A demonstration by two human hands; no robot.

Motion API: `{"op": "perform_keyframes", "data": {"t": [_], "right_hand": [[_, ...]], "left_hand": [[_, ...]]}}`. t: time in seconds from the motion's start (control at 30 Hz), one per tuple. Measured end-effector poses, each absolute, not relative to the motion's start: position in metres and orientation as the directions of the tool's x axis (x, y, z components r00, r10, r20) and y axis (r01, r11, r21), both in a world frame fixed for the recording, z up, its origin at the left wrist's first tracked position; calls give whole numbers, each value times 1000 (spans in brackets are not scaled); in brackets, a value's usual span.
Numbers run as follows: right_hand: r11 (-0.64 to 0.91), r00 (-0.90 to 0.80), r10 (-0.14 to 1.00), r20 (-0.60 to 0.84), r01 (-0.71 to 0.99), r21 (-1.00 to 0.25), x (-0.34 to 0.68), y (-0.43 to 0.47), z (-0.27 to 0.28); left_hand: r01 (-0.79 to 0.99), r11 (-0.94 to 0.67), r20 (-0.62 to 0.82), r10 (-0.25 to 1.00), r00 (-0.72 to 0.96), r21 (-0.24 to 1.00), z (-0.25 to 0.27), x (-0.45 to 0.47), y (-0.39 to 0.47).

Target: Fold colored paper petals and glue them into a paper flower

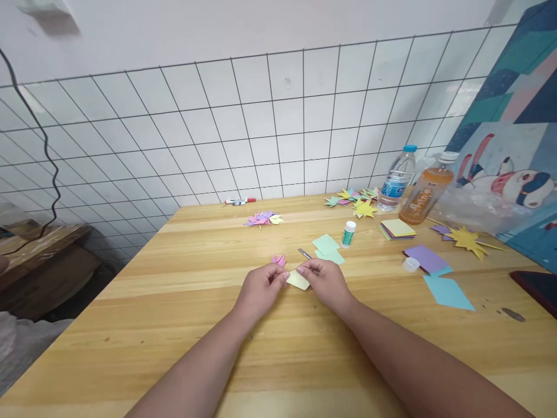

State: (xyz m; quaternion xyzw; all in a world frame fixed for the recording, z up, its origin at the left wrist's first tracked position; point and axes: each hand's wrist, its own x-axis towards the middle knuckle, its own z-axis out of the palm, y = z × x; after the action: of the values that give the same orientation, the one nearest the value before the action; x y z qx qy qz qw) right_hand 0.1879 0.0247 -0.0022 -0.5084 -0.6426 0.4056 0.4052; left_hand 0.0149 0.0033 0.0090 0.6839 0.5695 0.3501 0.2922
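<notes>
Between my two hands is a small pale yellow piece of paper (298,280), its lower edge coming to a blunt point. My left hand (262,288) pinches its left corner between thumb and fingers. On the other side my right hand (324,281) is closed on its upper right edge. Just beyond my left fingers lies a folded pink paper piece (279,260). A slim grey penknife or pen-like tool (304,253) rests past my right fingers. Behind it are two pale green paper squares (329,248), overlapping, and a glue stick (348,234) standing upright.
Folded paper leaves (263,219) and markers (240,201) lie toward the wall. At right are a water bottle (396,180), an orange drink bottle (426,191), a paper stack (397,229), a white cap (411,265), a blue sheet (448,292) and a yellow paper star (467,241).
</notes>
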Motion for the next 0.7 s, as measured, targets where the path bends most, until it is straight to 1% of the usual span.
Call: {"op": "perform_keyframes", "data": {"t": [0.07,0.1,0.17,0.23,0.3,0.37,0.43,0.47,0.57,0.63,0.7], "right_hand": [[170,-162,979,125,303,-938,188,24,-1],[155,-171,979,112,261,-953,188,24,0],[58,-218,976,31,117,-991,187,23,2],[-82,-288,955,-74,-15,-997,186,22,5],[-167,-332,934,-135,-69,-984,185,22,6],[-173,-315,939,-139,-83,-981,185,23,6],[-134,-272,956,-109,-74,-988,184,24,3],[-97,-252,964,-84,-41,-994,184,24,2],[107,-259,964,58,177,-979,185,25,-2],[229,-295,944,145,273,-934,185,24,-3],[262,-312,934,173,271,-926,186,22,-3]], "left_hand": [[528,-170,138,985,99,832,9,15,3],[502,-165,137,986,92,849,8,15,4],[444,-160,144,987,69,881,5,15,5],[383,-160,160,987,30,910,2,15,7],[314,-154,163,987,-3,937,-2,17,9],[271,-136,142,990,-2,953,-4,18,9],[296,-125,121,992,32,947,-4,19,8],[328,-129,119,992,51,936,-4,19,7],[390,-168,145,986,87,905,-2,19,5],[376,-186,164,982,90,908,-1,19,5],[333,-175,155,984,85,927,-1,19,6]]}}
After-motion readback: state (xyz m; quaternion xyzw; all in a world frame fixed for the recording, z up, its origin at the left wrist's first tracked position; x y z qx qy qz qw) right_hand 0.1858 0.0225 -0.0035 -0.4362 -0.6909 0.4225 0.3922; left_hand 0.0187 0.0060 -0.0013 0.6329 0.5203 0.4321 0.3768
